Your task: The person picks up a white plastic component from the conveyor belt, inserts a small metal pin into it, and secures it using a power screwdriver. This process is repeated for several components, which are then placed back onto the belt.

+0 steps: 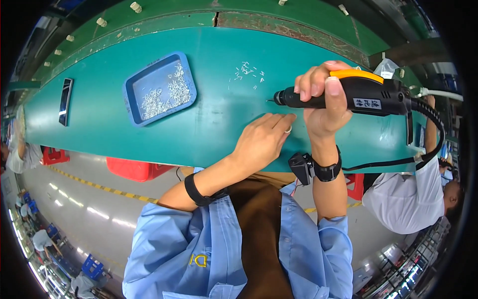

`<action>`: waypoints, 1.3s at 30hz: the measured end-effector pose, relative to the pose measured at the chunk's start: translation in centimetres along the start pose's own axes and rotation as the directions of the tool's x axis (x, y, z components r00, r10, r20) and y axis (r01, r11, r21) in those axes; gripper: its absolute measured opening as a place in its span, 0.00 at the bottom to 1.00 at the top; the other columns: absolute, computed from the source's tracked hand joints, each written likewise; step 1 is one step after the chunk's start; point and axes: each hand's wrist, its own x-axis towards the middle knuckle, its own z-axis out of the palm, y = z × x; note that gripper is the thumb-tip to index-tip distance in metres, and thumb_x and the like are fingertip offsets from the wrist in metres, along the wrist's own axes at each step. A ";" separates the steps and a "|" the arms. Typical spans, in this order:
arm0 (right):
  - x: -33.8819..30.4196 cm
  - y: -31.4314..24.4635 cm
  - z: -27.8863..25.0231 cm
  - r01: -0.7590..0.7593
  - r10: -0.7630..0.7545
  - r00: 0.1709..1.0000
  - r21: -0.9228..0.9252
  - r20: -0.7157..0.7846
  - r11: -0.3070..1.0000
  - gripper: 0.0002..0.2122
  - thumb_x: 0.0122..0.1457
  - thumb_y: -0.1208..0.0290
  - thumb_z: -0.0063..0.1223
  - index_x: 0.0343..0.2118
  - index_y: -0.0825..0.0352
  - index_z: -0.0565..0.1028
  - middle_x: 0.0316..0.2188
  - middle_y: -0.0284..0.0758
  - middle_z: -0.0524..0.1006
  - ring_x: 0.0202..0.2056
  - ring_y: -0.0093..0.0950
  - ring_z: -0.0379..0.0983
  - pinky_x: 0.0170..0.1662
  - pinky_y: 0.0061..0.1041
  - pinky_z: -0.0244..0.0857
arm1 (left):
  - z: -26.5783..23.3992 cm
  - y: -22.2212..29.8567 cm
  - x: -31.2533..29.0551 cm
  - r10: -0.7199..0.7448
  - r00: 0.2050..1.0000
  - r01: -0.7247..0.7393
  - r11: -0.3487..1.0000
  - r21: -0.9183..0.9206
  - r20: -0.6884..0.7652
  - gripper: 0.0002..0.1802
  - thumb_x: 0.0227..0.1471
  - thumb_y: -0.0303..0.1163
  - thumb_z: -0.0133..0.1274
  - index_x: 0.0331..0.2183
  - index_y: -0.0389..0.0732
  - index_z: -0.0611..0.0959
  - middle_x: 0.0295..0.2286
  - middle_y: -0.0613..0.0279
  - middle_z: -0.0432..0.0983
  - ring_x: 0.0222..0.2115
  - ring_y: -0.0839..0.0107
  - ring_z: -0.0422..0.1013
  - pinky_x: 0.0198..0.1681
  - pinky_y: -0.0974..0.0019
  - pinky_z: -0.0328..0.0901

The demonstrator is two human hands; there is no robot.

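Note:
My right hand (324,102) is wrapped round a black electric screwdriver (368,90) with an orange lever. The tool lies almost level above the bench, its thin bit pointing left. Below the bit, my left hand (263,139) rests on the green bench top (214,60), back upward and fingers curled together. Whatever those fingers hold, if anything, is hidden beneath them. Beyond the hands lies a loose scatter of small silvery pins or screws (245,72). To the left, a blue tray (130,92) contains a heap of similar small metal pieces (179,90).
A dark phone-like slab (65,102) lies at the bench's left end. A black cable (438,129) curves from the screwdriver at right. A small clear bag (386,68) sits at the back right. Another person in white (408,199) works at right. Red stools (134,168) stand below the near edge.

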 end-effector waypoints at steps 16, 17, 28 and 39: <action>-0.9 -6.9 -1.7 0.129 -0.138 0.990 0.213 0.025 0.969 0.18 0.57 0.57 0.42 0.45 0.64 0.66 0.21 0.29 0.65 0.19 0.23 0.62 0.25 0.27 0.60 | -1.8 0.3 0.3 -0.032 0.950 -0.003 0.994 -0.113 -0.311 0.14 0.37 0.24 0.62 0.32 0.37 0.80 0.28 0.61 0.68 0.21 0.69 0.66 0.22 0.68 0.61; -1.0 -7.0 -1.6 0.129 -0.137 0.990 0.213 0.023 0.969 0.18 0.57 0.57 0.42 0.45 0.64 0.66 0.21 0.29 0.65 0.19 0.23 0.62 0.25 0.27 0.60 | -1.6 0.3 0.2 -0.049 0.950 0.008 0.991 -0.134 -0.308 0.13 0.37 0.23 0.62 0.31 0.37 0.80 0.27 0.61 0.68 0.21 0.70 0.66 0.21 0.68 0.61; -1.3 -8.1 -1.4 0.107 -0.142 0.982 0.252 0.124 0.962 0.20 0.55 0.53 0.46 0.43 0.63 0.67 0.23 0.25 0.65 0.20 0.18 0.61 0.26 0.23 0.57 | -1.1 0.3 0.0 -0.090 0.932 -0.018 0.956 -0.294 -0.351 0.09 0.36 0.17 0.61 0.25 0.37 0.80 0.23 0.62 0.67 0.19 0.73 0.65 0.19 0.70 0.59; -1.0 -8.5 -1.3 0.060 -0.113 0.982 0.316 0.152 0.947 0.20 0.55 0.53 0.48 0.43 0.64 0.66 0.23 0.26 0.66 0.22 0.19 0.63 0.27 0.23 0.57 | -1.1 -0.5 0.2 -0.044 0.943 -0.103 0.905 -0.413 -0.331 0.09 0.36 0.17 0.62 0.23 0.37 0.78 0.22 0.65 0.66 0.16 0.83 0.58 0.17 0.77 0.51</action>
